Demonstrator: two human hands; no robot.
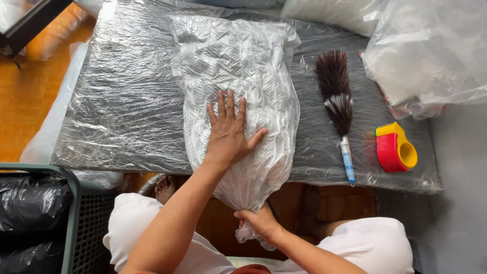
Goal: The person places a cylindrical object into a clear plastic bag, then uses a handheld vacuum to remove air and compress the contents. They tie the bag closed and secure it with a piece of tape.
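Observation:
A clear plastic bag [238, 71] stuffed with white quilted fabric lies lengthwise on a low table wrapped in plastic film [127, 101]. My left hand [228, 132] presses flat on the bag's lower half, fingers spread. At the table's near edge my right hand [258, 220] is closed around the bag's gathered open end, which hangs off the table. I sit with my knees in white trousers under the table edge.
A brown feather duster [337, 96] with a blue-white handle lies right of the bag. A red and yellow tape dispenser [395, 148] sits beyond it. More filled plastic bags [431, 50] pile at the back right. A green basket with a black liner [35, 213] stands at my left.

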